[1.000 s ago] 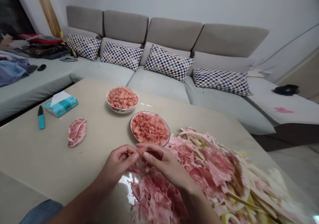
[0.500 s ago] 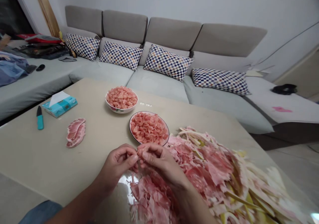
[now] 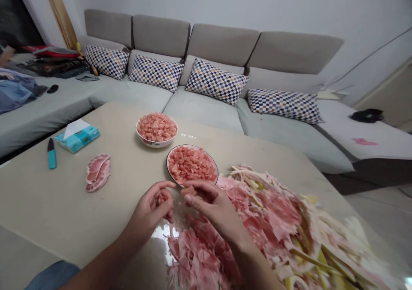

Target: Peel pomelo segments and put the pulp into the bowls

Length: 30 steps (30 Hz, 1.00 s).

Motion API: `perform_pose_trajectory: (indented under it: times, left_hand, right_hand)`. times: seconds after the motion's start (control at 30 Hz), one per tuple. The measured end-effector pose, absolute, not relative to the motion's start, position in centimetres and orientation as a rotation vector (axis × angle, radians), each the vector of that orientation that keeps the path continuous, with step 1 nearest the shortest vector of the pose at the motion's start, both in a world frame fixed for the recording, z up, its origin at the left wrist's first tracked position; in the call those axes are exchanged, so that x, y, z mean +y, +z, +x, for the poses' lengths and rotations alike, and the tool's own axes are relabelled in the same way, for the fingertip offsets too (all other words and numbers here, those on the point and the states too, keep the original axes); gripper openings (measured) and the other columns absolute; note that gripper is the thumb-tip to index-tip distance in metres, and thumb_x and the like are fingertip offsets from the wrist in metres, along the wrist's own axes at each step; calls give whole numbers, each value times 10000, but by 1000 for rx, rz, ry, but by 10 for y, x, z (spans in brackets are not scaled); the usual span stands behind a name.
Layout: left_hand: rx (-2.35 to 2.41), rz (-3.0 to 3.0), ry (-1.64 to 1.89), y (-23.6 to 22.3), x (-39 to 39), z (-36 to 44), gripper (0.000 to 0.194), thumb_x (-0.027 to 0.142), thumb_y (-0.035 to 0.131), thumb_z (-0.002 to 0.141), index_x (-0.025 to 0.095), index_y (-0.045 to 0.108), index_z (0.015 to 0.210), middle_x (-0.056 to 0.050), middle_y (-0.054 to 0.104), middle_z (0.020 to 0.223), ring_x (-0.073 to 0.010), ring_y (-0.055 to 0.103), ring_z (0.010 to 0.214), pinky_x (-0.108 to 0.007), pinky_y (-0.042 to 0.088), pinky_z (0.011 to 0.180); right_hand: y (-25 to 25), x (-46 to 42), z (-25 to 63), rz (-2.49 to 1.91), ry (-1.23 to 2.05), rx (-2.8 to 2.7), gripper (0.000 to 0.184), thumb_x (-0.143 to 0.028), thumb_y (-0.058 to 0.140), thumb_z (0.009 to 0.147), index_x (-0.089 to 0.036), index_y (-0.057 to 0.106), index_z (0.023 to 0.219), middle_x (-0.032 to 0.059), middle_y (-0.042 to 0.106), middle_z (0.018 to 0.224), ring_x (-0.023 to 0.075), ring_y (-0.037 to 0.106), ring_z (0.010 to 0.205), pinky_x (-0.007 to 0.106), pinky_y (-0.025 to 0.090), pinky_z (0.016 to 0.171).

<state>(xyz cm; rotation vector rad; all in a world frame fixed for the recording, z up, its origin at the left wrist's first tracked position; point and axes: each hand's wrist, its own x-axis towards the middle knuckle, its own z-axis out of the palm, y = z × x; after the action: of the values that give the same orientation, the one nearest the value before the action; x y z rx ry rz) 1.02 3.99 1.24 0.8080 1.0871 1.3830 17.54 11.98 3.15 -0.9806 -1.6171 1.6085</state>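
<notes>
My left hand curls around a piece of pink pomelo flesh, its index finger stretched forward. Just apart from it, my right hand pinches a small bit of pomelo pulp between thumb and fingers. Both hands hover at the near rim of a dark-edged plate heaped with pomelo pulp. Behind it stands a flowered bowl, also heaped with pulp. Below and to the right of my hands spreads a big pile of pomelo membranes and peel.
A partly peeled pomelo section lies on the left of the table. Farther left are a teal-handled knife and a tissue pack. A grey sofa with checkered cushions runs behind the table.
My hands have moved apart from touching fingertips. The right hand has shifted slightly up towards the plate with a bit of pulp, and the left keeps its piece.
</notes>
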Motion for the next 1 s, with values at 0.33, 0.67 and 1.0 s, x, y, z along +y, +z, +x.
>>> perform_pose_trajectory:
  times: [0.33,0.67,1.0]
  left_hand:
    - [1176,874,1290,4,44,10,387,417,711,760,200,606,1064,31,562,771,-57,449,449,-195,375,417]
    - [1026,633,1298,12,44,7,303,417,712,768,167,684,936,58,451,585,-60,334,486,-169,286,434]
    - [1150,757,1254,11,43,10,376,441,695,777,150,675,1014,-3,581,738,-59,391,475,-204,307,448]
  right_hand:
    - [37,103,166,-897,1167,-1969,195,-212,675,813,-237,712,1004,60,674,991,180,642,837,290,554,704]
    - [48,98,188,-989,1315,-2160,614,-177,655,803,-323,482,1374,82,610,1246,168,658,743,334,557,706]
    - [37,100,173,-1034,1001,-2108,209,-323,708,813,-234,689,1000,51,706,964,160,616,665,290,488,635]
